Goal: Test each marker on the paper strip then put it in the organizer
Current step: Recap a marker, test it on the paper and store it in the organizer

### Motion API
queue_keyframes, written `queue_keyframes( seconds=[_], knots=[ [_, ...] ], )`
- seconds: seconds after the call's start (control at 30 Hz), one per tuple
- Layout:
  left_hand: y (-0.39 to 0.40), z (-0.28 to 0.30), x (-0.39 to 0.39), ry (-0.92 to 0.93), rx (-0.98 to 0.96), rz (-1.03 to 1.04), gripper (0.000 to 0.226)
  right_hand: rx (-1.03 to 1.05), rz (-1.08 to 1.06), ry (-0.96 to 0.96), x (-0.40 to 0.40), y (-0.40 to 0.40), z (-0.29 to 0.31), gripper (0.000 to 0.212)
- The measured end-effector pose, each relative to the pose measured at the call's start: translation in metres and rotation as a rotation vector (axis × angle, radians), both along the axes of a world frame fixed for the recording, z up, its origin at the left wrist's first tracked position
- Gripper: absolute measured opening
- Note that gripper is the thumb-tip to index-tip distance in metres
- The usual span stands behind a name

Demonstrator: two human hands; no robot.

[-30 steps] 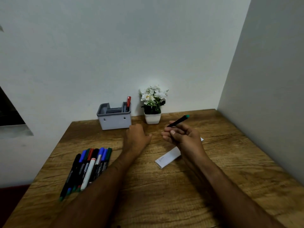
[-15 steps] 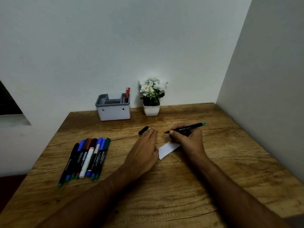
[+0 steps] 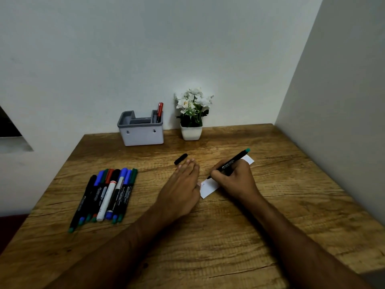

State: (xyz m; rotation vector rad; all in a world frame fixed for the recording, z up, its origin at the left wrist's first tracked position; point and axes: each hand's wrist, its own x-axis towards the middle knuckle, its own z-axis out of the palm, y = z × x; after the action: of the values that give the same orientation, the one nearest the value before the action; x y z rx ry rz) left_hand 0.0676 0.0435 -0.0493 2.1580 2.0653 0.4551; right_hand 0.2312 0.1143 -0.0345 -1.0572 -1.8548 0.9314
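— What do we have in our right hand?
— The black marker, pinched, tip down on the paper strip.
— And our left hand?
— Flat, fingers straight, pressing the strip's near end left of the tip; the cap lies just beyond it.

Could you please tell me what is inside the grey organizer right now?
One red marker stands in the organizer's right rear compartment. Its walls hide the compartment floors.

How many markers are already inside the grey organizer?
1: a red marker stands upright in the organizer's right-hand compartment. Others lying lower inside could be hidden by its walls.
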Motion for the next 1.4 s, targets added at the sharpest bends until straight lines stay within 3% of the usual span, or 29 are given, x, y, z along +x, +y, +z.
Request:
queue_keyframes(
  seconds=[0.43, 1.4],
  knots=[
    [0.0032, -0.004, -0.0024, 0.041, -0.019, -0.019, 0.06, 0.033, 0.013, -0.093, -0.0037, -0.0017, -0.003, 0.014],
    [0.0024, -0.0029, -0.002, 0.043, -0.025, -0.016, 0.059, 0.007, -0.122, -0.064, -0.0046, 0.001, -0.0037, 0.011]
  ],
)
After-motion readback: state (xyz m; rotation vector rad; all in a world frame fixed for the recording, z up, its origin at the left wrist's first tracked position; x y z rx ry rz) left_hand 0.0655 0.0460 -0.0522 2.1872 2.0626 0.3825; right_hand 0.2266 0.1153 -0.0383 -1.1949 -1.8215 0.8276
